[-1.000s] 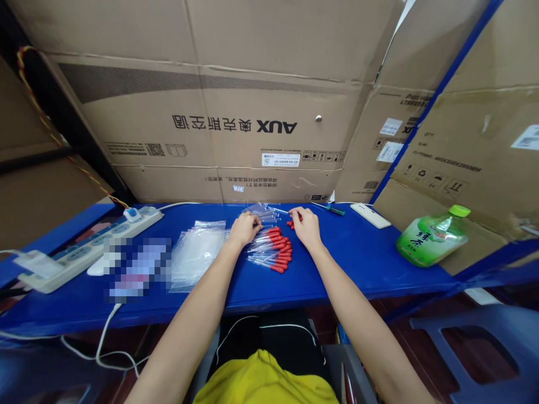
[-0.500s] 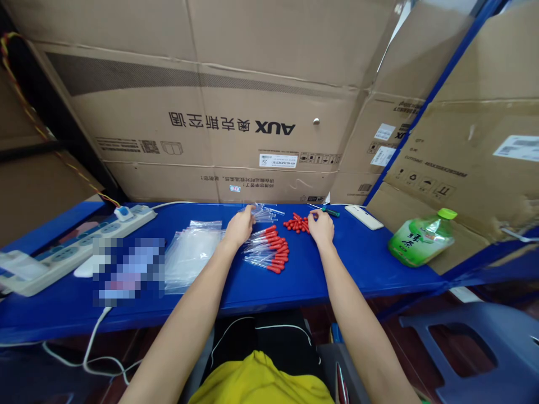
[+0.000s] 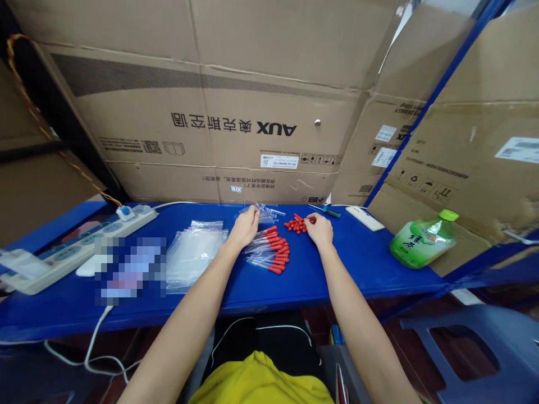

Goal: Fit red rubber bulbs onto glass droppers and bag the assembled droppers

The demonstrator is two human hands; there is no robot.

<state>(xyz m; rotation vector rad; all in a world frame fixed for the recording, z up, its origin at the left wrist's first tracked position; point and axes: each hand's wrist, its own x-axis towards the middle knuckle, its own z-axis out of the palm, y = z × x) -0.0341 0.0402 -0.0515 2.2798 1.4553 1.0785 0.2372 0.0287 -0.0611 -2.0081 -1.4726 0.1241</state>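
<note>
My left hand (image 3: 245,226) is at the loose clear glass dropper tubes (image 3: 269,213) near the back of the table, its fingers pinched together at their left end; a tube seems to be between the fingertips. My right hand (image 3: 320,230) reaches into the right edge of a small pile of red rubber bulbs (image 3: 296,224), thumb and fingers closed at a bulb there. Between my forearms lie several droppers (image 3: 275,252), glass tubes with red bulbs fitted, fanned out with the bulbs to the right.
Clear zip bags (image 3: 196,252) lie stacked left of my left forearm. Beyond them are a blurred-out phone (image 3: 135,269) and a power strip (image 3: 80,244). A green-handled screwdriver (image 3: 330,212), a white flat object (image 3: 364,218) and a green tea bottle (image 3: 423,240) lie right. Cardboard (image 3: 236,84) walls the back.
My right fingertips have moved slightly left and nearer, onto the edge of the bulb pile. My left hand has shifted a little to the right at the glass tubes.
</note>
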